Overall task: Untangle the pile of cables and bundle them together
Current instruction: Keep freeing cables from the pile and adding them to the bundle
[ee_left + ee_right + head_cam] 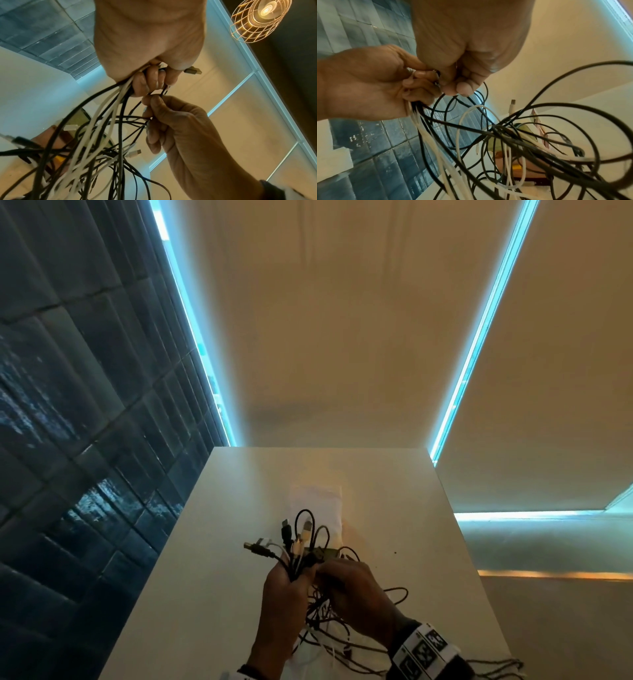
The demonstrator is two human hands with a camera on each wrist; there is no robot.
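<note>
A bunch of black and white cables (297, 546) stands up out of my left hand (291, 573), which grips them together just below their plugs. The plug ends (286, 529) fan out above the fist. In the left wrist view my fingers (149, 79) curl round the bunch (109, 121). My right hand (329, 573) is close beside the left and pinches a thin black cable (163, 90) between thumb and fingertips (462, 88). Below both hands the rest of the cables hang in a loose tangle (513, 135) down to the white table (212, 542).
Loose loops (397, 594) trail on the table towards its right edge and front right corner. A pale sheet (318, 501) lies beyond the hands. A dark blue tiled wall (68, 405) is at the left. A wire-cage lamp (260, 19) hangs overhead.
</note>
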